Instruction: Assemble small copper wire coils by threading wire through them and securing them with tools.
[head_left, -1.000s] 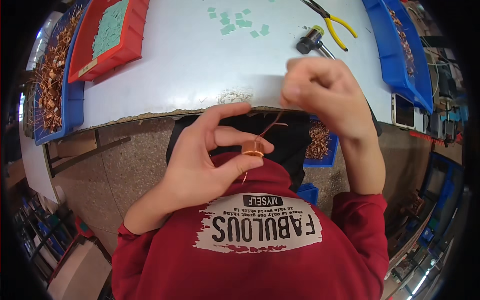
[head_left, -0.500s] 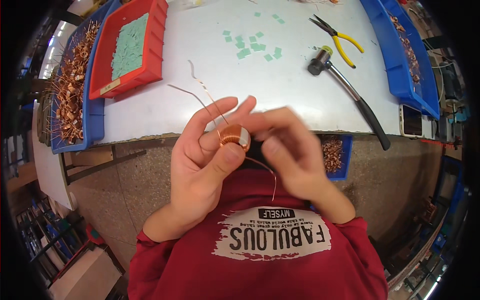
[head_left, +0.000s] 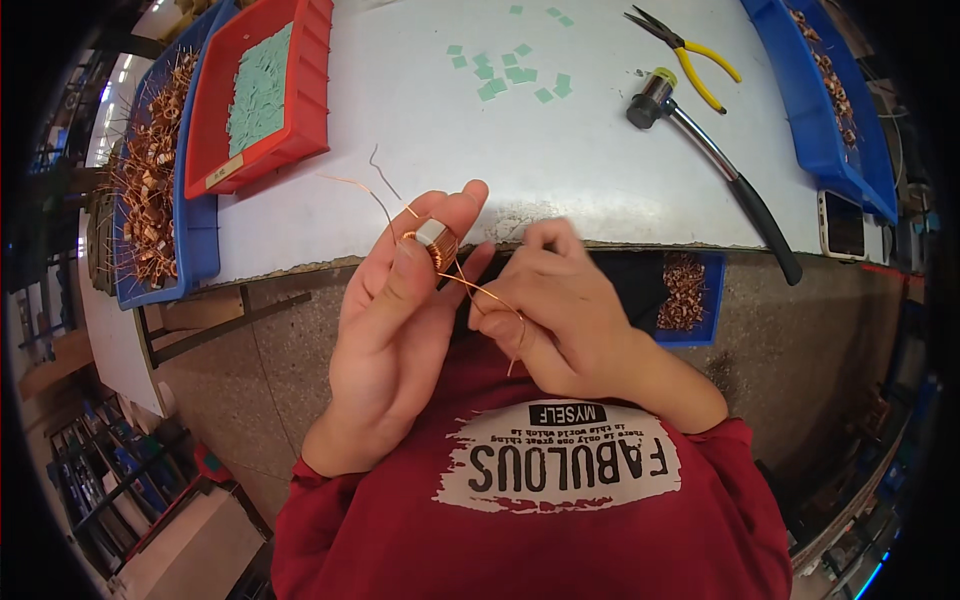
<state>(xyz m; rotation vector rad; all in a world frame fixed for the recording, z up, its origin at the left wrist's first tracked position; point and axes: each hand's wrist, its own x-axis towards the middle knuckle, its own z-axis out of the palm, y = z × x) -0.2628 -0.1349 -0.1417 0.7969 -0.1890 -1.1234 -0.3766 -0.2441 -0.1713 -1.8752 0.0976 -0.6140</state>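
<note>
My left hand (head_left: 395, 330) pinches a small copper wire coil (head_left: 434, 243) with a pale core between thumb and fingers, just in front of the white table's edge (head_left: 600, 240). Loose copper wire ends (head_left: 375, 190) stick up from the coil toward the table. My right hand (head_left: 560, 310) sits right beside it, fingers closed on a strand of copper wire (head_left: 490, 295) that runs out of the coil and curves down over my red shirt.
On the table lie a red bin of green pads (head_left: 262, 90), a blue bin of copper coils (head_left: 155, 175) at left, loose green pads (head_left: 510, 70), a hammer (head_left: 715, 160), yellow-handled pliers (head_left: 690, 55), a blue bin (head_left: 825, 90) and a phone (head_left: 845, 222) at right. A blue box of copper parts (head_left: 685, 295) sits under the table.
Both hands came together and moved up toward the table edge. The right hand dropped from above the table to beside the coil and now pulls the wire downward.
</note>
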